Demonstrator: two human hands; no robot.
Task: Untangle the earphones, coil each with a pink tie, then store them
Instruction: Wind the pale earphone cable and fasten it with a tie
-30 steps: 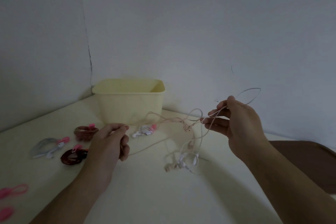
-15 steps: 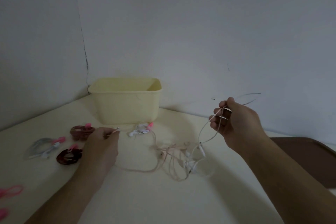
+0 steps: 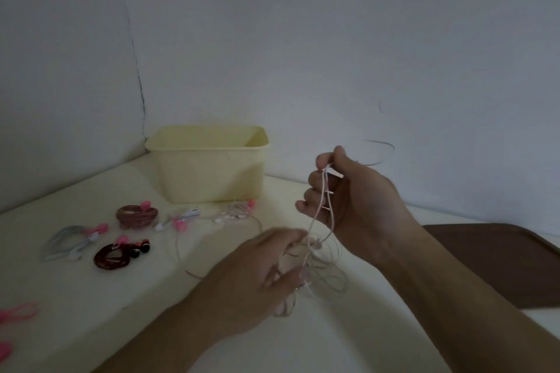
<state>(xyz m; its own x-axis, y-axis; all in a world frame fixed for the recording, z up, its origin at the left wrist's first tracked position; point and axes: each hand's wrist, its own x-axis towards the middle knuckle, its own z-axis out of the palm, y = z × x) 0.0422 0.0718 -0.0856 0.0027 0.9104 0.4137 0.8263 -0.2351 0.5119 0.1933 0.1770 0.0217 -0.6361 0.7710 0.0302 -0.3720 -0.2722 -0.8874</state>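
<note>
My right hand (image 3: pixel 348 200) is raised above the table and grips several strands of a thin white and pale pink earphone cable. The strands hang down into a loose tangle (image 3: pixel 328 269) on the table. A loop of cable (image 3: pixel 385 151) sticks out behind that hand. My left hand (image 3: pixel 263 266) is blurred, its fingers spread at the left side of the tangle, touching the strands. The yellow bin (image 3: pixel 209 163) stands against the wall. Left of it lie coiled earphones with pink ties: brown (image 3: pixel 136 216), dark red (image 3: pixel 112 256), grey (image 3: pixel 69 239) and white (image 3: pixel 181 219).
Another small white bundle with a pink tie (image 3: pixel 239 212) lies in front of the bin. Loose pink ties (image 3: pixel 18 312) lie at the table's left edge. A brown tray (image 3: pixel 500 263) sits at the right. Walls close in behind and to the left.
My left hand has let go of the cable end it pinched and swept right to the tangle. My right hand has stayed raised, still gripping the strands.
</note>
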